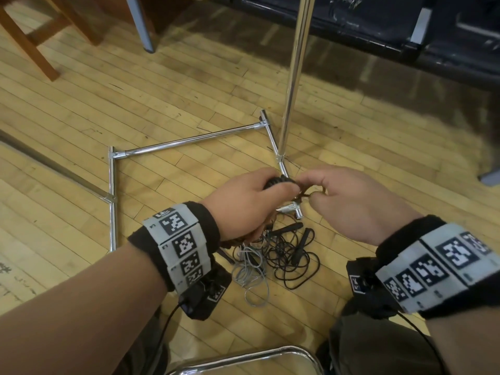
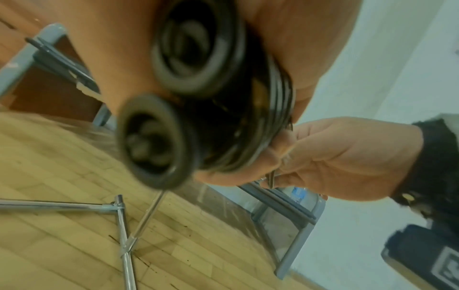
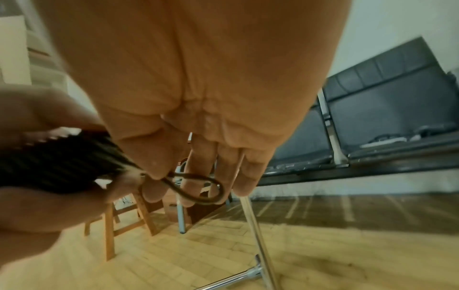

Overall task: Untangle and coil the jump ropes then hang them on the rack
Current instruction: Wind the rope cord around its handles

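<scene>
Above pale wooden floorboards point(image 1: 81, 109), we are gripping a coiled black jump rope point(image 2: 261, 125) in our left hand point(image 1: 243, 201), our right hand point(image 1: 349, 201) pinching its end loop point(image 3: 198, 188) just beside.

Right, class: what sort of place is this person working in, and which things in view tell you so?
Probably a gym or sports hall, though that is a guess: a worn wood-strip floor, a chrome rack standing on it, tangled jump ropes on the floor, and dark padded bench seating by the wall.
</scene>
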`<action>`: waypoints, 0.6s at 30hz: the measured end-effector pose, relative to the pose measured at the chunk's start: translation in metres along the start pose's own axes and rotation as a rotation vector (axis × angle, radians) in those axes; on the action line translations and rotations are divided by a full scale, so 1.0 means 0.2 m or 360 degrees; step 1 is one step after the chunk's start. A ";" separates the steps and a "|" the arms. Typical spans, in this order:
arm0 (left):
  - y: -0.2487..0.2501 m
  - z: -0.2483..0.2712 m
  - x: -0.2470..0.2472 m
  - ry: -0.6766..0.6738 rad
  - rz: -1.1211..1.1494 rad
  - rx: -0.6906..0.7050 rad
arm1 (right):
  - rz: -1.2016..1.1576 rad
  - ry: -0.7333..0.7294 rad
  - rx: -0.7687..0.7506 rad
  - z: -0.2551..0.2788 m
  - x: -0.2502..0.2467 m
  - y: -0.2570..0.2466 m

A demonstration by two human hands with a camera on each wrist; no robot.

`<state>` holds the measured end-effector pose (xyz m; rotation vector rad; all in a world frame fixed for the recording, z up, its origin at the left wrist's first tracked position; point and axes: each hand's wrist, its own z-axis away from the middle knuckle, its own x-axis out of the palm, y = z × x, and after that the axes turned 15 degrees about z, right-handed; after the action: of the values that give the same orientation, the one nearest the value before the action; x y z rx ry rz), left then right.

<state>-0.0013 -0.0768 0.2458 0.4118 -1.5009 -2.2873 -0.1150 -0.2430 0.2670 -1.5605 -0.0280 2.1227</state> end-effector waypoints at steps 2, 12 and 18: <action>0.00 0.00 0.00 0.0047 0.0266 -0.0004 | -0.0056 -0.0031 -0.0046 0.00 0.01 -0.04; -0.01 -0.03 -0.03 0.0144 0.0758 -0.0112 | -0.0218 -0.0036 -0.0117 0.02 0.01 -0.08; -0.01 -0.02 -0.04 0.0103 0.0634 0.0033 | -0.0317 -0.0003 -0.0155 0.02 0.00 -0.09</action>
<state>0.0069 -0.0767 0.2423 0.1703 -1.4274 -1.9310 -0.1125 -0.2260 0.2746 -1.5414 -0.2799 1.9927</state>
